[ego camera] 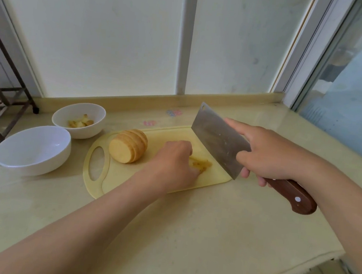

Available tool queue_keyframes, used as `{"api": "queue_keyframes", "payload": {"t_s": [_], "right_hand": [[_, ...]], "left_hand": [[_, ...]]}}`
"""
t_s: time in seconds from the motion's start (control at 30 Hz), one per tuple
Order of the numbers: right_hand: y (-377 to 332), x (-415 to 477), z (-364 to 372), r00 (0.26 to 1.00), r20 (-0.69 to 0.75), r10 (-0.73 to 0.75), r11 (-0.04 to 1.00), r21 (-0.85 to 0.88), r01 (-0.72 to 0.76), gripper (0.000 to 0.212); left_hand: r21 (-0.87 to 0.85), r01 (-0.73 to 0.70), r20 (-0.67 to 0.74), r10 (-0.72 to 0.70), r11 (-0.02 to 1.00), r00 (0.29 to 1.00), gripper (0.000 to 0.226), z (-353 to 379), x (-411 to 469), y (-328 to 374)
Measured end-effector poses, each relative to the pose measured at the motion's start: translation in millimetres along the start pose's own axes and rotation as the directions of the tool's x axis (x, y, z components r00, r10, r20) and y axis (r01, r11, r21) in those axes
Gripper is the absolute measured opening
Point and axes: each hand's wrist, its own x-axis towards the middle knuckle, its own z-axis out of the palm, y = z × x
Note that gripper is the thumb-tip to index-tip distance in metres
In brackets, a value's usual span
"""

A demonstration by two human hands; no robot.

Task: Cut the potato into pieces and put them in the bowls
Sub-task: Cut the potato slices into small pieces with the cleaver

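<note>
Presently, potato pieces [204, 164] are gathered under the left hand [173, 160] (hold indiscernible), the cleaver [217, 140] clenched in the right hand [269, 154]; transfer to the ten-o'clock bowl [87, 132] is needed.

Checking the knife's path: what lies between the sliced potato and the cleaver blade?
Head view: the left hand and a pile of potato pieces by it, on the cutting board, separate sliced potato from cleaver.

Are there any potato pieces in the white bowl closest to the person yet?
No, the nearer bowl shows only its bare white inside, while the few potato pieces lie in the farther bowl.
</note>
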Motion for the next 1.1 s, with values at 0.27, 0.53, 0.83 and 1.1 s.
{"api": "queue_keyframes", "payload": {"t_s": [0.27, 0.53, 0.83, 1.1], "right_hand": [[3, -6, 1, 0.999, -0.014, 0.031, 0.999, 0.031, -0.030, 0.090], [11, -5, -1, 0.998, -0.048, 0.052, 0.995, 0.091, -0.047, 0.091], [3, -9, 15, 0.998, 0.017, 0.055, 0.998, 0.023, -0.055, 0.086], [-3, -8, 21, 1.000, 0.017, 0.024, 0.999, -0.030, -0.024, 0.086]], "left_hand": [[0.006, -0.214, -0.031, 0.214, 0.977, 0.976, 0.031, 12, 13, -16], [0.010, -0.227, -0.073, 0.228, 0.974, 0.971, 0.017, 7, 16, -21], [-0.080, -0.163, -0.005, 0.163, 0.983, 0.987, 0.037, -10, 11, -21], [-0.041, -0.140, 0.162, 0.145, 0.989, 0.976, 0.051, -21, 8, -20]]}}
